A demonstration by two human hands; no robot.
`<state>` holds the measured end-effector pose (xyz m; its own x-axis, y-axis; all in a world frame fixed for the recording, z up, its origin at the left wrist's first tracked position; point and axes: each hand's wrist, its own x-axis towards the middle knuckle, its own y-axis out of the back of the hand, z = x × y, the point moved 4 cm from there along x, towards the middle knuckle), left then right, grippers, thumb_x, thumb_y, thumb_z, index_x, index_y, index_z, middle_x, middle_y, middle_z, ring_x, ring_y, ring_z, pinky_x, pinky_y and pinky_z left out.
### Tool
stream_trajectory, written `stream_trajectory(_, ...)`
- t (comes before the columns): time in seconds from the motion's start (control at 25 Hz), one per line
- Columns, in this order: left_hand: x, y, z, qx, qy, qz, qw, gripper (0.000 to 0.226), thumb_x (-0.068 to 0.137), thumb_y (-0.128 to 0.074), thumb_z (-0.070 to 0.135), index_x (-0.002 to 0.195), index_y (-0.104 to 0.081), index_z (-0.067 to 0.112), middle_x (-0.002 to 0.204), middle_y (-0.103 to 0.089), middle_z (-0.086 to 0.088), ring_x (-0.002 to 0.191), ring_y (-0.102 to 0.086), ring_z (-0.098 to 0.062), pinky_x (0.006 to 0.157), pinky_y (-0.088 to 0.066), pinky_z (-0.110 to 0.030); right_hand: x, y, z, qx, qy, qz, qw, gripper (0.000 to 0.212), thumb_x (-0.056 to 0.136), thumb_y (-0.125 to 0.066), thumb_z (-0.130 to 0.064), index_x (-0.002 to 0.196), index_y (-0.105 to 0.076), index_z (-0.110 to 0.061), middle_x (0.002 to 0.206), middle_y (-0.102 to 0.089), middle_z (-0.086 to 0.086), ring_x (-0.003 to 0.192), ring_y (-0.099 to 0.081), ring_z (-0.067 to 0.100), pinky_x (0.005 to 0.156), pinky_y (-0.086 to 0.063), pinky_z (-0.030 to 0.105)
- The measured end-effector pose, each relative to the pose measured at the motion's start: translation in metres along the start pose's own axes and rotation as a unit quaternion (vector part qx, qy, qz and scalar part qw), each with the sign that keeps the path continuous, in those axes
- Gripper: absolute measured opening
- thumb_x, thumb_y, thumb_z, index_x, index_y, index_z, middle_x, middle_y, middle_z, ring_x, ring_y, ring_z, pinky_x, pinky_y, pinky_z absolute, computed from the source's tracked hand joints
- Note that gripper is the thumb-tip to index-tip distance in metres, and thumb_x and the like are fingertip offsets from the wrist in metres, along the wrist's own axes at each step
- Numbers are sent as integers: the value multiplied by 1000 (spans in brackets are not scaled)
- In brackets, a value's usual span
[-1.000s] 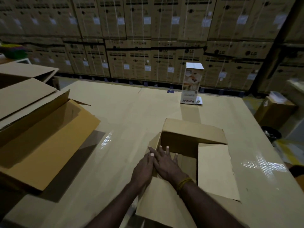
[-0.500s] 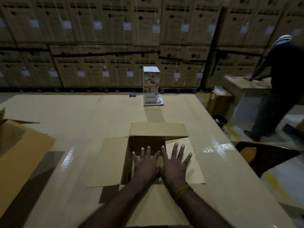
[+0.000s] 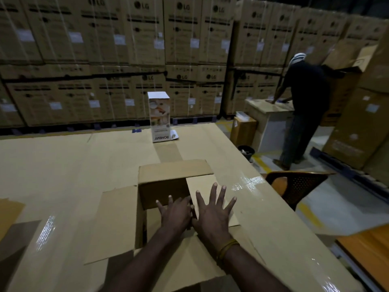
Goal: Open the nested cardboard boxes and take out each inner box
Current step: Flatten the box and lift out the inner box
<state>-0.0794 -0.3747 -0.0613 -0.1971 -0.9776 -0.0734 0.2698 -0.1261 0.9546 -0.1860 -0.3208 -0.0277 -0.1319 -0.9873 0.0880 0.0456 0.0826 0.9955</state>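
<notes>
Fingers point(image 3: 214, 191) spread flat on open cardboard box point(image 3: 168, 186) flaps

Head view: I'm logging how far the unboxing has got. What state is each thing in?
cardboard box: open, left, far and near flaps spread out.
right flap: lying over the opening.
left hand: flat, fingers straight, over the opening.
right hand: flat, fingers spread, pressing on the right flap.
white product box: upright, closed, print upside down.
inner box: cannot tell.

Dim, grainy wide-angle view; glare streaks on the taped table point(image 3: 248, 182), edges bowed.
</notes>
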Motion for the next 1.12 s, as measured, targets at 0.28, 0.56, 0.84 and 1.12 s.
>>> stream_trajectory(0.28,-13,22,32,-235,-53,73,968,49,108,-24,40,156,-24,29,164,-19,1,152,-10,-16,119,-8,-57,-2,42,14,-20,-23,68,997,74,99,-49,-42,158,-5,-33,162,18,27,147,14,53,109,5,75)
stream_trajectory(0.56,-12,19,96,-241,-166,40,955,67,104,-40,46,158,-3,33,167,4,0,153,-6,-20,117,-23,-57,-4,67,63,-38,-30,122,991,69,97,-58,-34,156,-24,-32,167,-2,16,151,5,46,115,1,70)
stream_trajectory(0.84,4,-10,120,-175,-171,15,970,65,104,-36,48,157,1,40,166,4,-9,152,-7,-30,118,-24,-51,2,66,102,-77,-62,122,988,46,96,-52,-38,141,-47,-32,166,-8,21,145,18,55,109,15,74)
stream_trajectory(1.12,15,-33,120,-110,-179,-5,978,57,104,-31,48,157,-14,35,164,-8,-14,149,-13,-40,115,-29,-49,6,28,118,-45,-99,48,993,49,101,-40,-42,149,-37,-31,163,-1,30,149,8,51,114,5,72)
